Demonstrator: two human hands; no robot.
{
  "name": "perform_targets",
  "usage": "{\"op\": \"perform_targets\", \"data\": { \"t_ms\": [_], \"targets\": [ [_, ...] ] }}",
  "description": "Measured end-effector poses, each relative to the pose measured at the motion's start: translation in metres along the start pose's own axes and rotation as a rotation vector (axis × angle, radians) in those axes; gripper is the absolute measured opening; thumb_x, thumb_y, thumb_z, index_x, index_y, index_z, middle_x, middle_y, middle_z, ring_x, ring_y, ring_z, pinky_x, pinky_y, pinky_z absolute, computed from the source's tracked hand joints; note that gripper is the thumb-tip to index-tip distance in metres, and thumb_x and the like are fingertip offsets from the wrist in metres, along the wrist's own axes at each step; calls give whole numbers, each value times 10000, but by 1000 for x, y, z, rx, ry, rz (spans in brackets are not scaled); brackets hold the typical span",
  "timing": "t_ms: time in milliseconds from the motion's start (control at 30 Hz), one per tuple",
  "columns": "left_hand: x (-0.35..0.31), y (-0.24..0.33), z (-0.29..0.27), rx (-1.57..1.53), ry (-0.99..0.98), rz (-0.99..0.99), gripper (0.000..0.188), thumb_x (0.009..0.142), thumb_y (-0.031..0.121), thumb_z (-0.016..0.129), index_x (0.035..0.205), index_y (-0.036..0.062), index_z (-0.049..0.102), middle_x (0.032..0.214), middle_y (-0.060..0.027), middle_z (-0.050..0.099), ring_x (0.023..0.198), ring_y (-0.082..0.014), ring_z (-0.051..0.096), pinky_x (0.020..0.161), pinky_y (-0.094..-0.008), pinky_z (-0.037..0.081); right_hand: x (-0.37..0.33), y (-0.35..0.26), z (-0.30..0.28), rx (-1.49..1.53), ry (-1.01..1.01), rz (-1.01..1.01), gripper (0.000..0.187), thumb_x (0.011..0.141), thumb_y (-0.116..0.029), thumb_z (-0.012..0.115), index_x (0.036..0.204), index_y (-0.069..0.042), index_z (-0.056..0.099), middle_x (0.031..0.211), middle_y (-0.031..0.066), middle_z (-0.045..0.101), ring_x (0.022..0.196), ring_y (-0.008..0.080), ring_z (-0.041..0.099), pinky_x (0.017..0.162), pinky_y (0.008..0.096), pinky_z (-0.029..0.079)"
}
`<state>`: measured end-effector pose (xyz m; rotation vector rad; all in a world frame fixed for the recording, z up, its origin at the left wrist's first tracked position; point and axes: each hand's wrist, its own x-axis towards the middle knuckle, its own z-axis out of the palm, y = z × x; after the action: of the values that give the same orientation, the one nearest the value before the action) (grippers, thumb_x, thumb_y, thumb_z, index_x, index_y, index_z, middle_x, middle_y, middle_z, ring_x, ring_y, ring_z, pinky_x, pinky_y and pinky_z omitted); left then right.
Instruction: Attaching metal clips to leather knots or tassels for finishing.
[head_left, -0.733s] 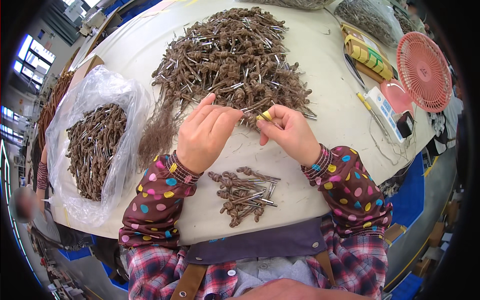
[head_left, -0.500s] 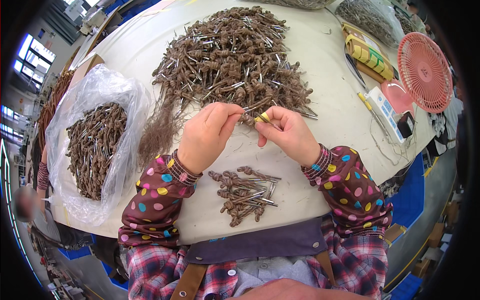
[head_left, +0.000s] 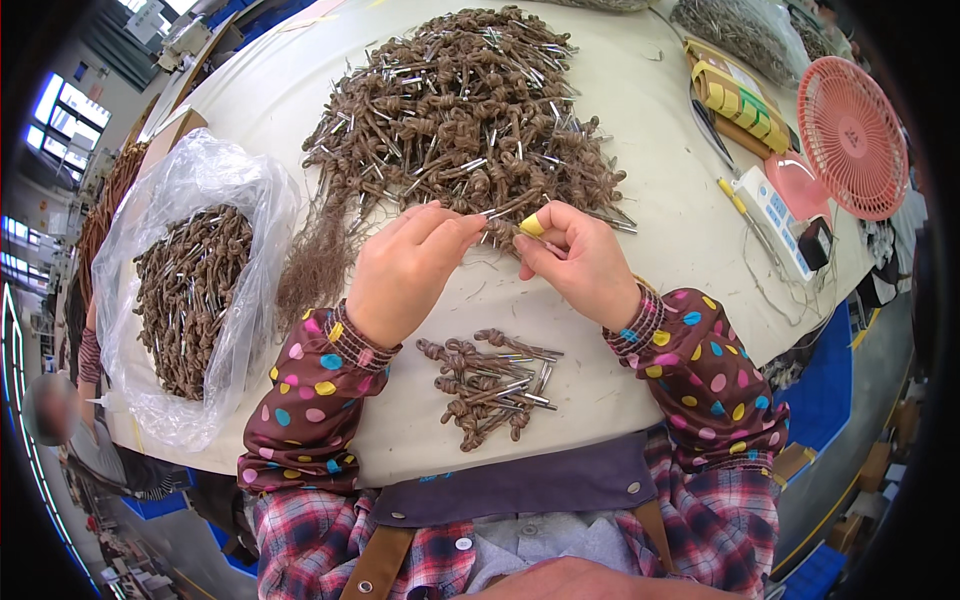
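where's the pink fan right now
In the head view the pink fan stands at the table's far right edge, beyond the right hand, beside a white device.

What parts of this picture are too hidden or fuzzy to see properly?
Head view, the only one:
- The knotted brown cord piece between the left hand and right hand: fingers cover most of it.
- The clear plastic bag of cord pieces: crinkled film blurs the contents.
- The round pink fan: the dark rim hides its base.
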<state>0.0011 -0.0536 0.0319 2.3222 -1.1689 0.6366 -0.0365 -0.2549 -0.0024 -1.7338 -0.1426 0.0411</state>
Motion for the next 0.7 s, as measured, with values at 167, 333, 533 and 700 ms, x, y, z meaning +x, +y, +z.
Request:
{"op": "perform_targets", "data": {
  "t_ms": [167, 333, 533, 700],
  "targets": [
    [0, -3, 3, 19, 40, 74, 160, 764, 43, 678, 915, 66, 634, 834, -65, 644, 774, -240, 646, 649, -327, 529, 0, -1, 1, -23, 17, -16, 149, 881, -131, 620, 902, 2, 557, 674, 63, 657, 624, 93, 646, 559, 222, 457],
    [-2, 0, 10, -125, 32, -80, 160, 764, 35, 670, 901, 60, 591, 823, -54, 628, 760, -237, 638, 600, -321, 520, -2, 1, 5, 4, -52, -7, 163, 884, -149, 620, 922, -2, 562, 678, 62, 657, 642, 98, 646, 577, 233, 459],
    [-1, -1, 15, -100, 163, 36, 203, 739, -4, 679, 895, 43, 558, 843, -69, 617, 745, -244, 625, 581, -325, 510, -3, 4, 8, -26, -76, -39, 201, 885, -193, 628, 954, -17, 561, 700, 63, 660, 650, 139, 649, 585, 259, 467],
    [-2, -5, 12, -73, 151, 123, 242, 707, -34, 672, 901, 40, 548, 869, -86, 598, 778, -269, 601, 636, -343, 509, -6, -17, -1, -298, 27, -210, 292, 870, -307, 652, 947, -40, 560, 768, 72, 637, 640, 211, 630, 576, 296, 481]
  ]
}}
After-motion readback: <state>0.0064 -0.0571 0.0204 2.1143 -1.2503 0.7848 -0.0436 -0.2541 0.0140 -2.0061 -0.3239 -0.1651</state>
